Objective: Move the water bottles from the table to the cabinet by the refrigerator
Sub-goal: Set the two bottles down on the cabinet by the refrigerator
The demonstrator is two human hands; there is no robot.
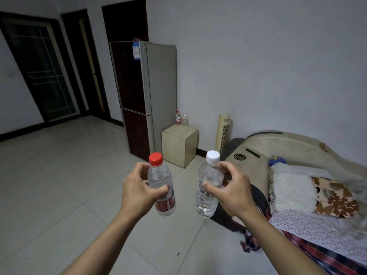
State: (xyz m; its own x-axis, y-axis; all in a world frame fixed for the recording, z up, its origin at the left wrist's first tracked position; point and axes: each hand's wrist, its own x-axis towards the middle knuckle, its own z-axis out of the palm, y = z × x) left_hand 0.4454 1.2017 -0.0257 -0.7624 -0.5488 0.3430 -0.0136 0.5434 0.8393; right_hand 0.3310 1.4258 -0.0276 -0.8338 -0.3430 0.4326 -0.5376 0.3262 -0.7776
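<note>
My left hand [137,190] grips a clear water bottle with a red cap [160,181] and a red label, held upright in front of me. A clear bottle with a white cap [208,187] stands upright in my right hand [231,190], fingers curled round its upper body. Ahead stands the small beige cabinet [179,145], right of the tall refrigerator [145,96]. On the cabinet's top, at the back, stand a red-capped bottle [178,118] and a clear bottle [184,119].
A beige tower fan [223,133] stands against the wall right of the cabinet. A bed [297,175] with pillows and patterned covers fills the right side. Tiled floor [69,175] stretches left toward dark doors [39,66].
</note>
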